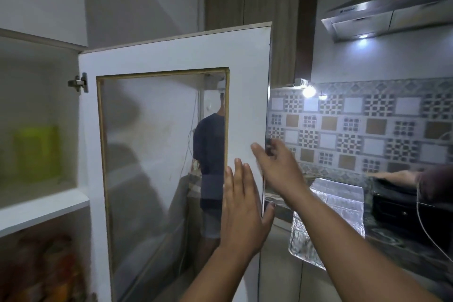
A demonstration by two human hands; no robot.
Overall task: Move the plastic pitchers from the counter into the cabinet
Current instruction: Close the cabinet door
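Observation:
The white cabinet door point(171, 56) with a glass pane stands swung open in front of me. My left hand point(242, 206) lies flat against the door's inner face near its free edge, fingers apart, thumb hooked round the edge. My right hand point(277, 162) is higher at the same edge, thumb in front and fingers behind by a dark handle point(269, 147), spread and blurred. A yellow-green plastic pitcher point(36, 152) stands blurred on the upper shelf point(41, 211) inside the cabinet at the left. Neither hand holds a pitcher.
The lower cabinet shelf holds orange packets point(44, 265). Right of the door runs a dark counter point(392, 240) with a crinkled foil sheet point(326, 216) and a black stove point(404, 208). Another person's arm point(397, 175) reaches in from the right. A range hood point(367, 20) hangs above.

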